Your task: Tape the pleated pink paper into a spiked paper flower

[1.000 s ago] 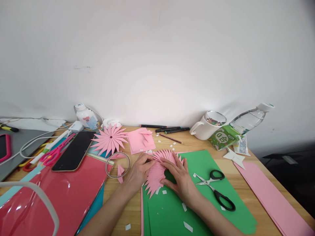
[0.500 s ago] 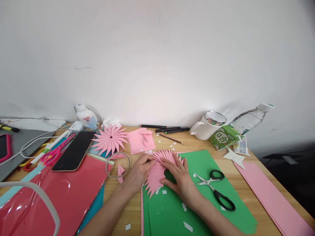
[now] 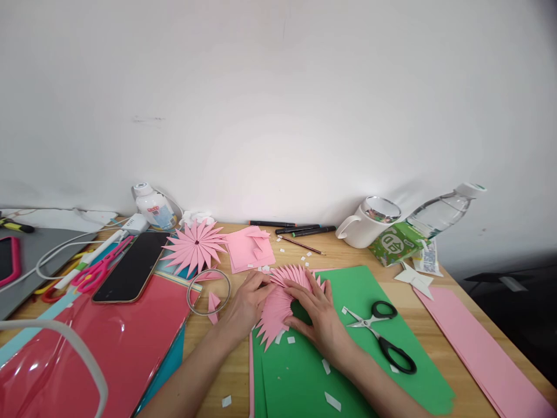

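Note:
A pink pleated paper ring with pointed tips lies on green paper sheets, curving partway round. At its left edge my left hand pinches the folds between thumb and fingers. My right hand rests over its upper right part, fingers spread across the pleats and thumb at the inner edge. Scissors with black handles lie spread on the green paper to the right. A roll of clear tape is beside my left wrist, near small folded pink pieces.
A finished pink paper star and pink squares lie behind. Several black markers, a white mug, a green box and a water bottle line the wall. A phone and red folder occupy the left.

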The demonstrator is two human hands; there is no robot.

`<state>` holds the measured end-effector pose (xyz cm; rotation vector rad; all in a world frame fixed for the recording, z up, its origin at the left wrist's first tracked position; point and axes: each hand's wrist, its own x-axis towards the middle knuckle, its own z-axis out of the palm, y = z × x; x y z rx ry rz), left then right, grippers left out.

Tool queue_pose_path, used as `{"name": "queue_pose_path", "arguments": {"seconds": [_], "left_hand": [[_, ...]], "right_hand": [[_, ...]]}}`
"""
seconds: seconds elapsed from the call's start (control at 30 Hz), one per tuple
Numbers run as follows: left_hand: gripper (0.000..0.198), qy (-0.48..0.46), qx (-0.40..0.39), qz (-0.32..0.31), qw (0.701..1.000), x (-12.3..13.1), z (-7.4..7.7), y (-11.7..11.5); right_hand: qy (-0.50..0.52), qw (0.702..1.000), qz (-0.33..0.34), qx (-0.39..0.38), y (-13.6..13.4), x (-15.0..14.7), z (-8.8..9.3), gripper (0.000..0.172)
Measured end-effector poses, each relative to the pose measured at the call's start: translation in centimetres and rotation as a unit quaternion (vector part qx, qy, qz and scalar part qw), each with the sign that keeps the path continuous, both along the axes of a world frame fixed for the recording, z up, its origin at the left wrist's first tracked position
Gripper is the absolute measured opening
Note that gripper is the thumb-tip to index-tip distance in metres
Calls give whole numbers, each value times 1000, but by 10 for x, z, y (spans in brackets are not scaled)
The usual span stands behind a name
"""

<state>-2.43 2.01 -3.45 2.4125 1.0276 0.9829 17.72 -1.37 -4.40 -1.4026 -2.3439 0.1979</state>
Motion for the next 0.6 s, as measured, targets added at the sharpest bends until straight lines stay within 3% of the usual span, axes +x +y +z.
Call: {"name": "queue_pose_path", "arguments": {"seconds": [0.2,0.4,0.6], "left_hand": [[26,21,1,-2,1000,2,1,-1],[26,-22,0,33,999,2,-1,-2],[25,-14,-1,20,1000,2,4,-2]], "right_hand": [[-5,1000,0,-3,0,0,1,45],[-9,1000,2,-4,1,0,0,44],[-6,1000,4,-9,1,1,0,45]]}}
